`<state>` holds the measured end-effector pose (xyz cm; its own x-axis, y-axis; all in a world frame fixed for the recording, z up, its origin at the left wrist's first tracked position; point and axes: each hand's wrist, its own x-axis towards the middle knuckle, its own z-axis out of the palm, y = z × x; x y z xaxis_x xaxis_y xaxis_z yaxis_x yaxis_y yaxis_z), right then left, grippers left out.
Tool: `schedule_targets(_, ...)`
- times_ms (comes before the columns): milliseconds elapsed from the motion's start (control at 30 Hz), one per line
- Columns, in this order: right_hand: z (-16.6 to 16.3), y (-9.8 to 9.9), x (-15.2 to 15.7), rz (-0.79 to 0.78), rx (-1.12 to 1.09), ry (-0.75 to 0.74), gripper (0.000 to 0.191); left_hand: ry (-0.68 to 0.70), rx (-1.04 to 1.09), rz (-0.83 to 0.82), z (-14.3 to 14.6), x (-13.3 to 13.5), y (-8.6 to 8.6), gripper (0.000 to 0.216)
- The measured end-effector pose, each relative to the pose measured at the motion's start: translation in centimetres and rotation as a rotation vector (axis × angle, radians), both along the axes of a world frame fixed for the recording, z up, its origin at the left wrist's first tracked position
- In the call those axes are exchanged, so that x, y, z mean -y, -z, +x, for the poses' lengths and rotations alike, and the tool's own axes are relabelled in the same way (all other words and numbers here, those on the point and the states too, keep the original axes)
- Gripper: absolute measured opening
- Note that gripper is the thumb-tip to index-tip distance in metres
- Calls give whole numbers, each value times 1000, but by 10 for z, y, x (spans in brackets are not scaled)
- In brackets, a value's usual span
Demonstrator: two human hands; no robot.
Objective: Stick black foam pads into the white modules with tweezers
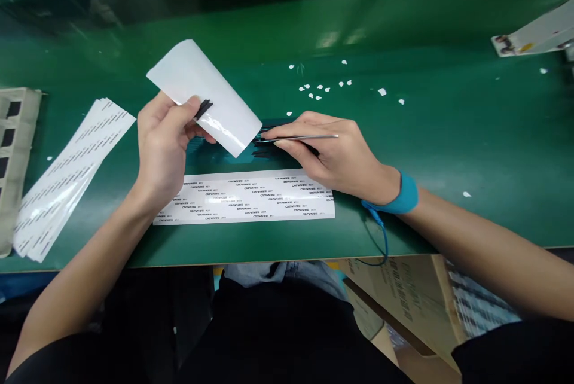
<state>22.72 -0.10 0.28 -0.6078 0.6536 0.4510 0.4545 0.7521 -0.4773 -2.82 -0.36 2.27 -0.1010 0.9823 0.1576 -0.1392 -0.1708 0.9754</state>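
Observation:
My left hand (164, 145) is closed on a glossy white backing strip (210, 94), lifted and curling up over the green table (403, 133). A small black piece (204, 109) sits on the strip by my thumb. My right hand (329, 154) pinches thin metal tweezers (300, 138), tips pointing left at the strip's lower end above some dark pieces (264, 148) on the table. A blue wrist strap (403, 194) with a cord circles my right wrist. A printed white strip (246, 195) lies flat just in front of both hands.
A stack of printed strips (67, 174) lies fanned at the left, beside a grey moulded tray (13, 151) at the table's left edge. Small white scraps (323, 88) dot the table behind my hands. A white device (533, 34) sits far right. A cardboard box (403, 294) stands below the table edge.

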Motion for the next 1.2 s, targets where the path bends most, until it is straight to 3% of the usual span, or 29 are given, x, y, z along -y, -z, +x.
schedule_targets(233,-4,0,-4,-11,-94,1,30,82,-118,-172,1,-2,13,34)
schedule_targets(467,-10,-1,-7,-134,-153,18,46,145,-281,-149,2,-2,17,57)
schedule_targets(667,-9,-1,-7,-141,-168,3,46,100,-446,-86,-1,1,21,50)
schedule_targets(900,-9,-1,-7,-143,-168,-7,42,132,-666,-10,0,5,12,47)
schedule_targets(1200,-6,5,-9,-127,-216,-31,35,73,-674,18,-2,5,9,39)
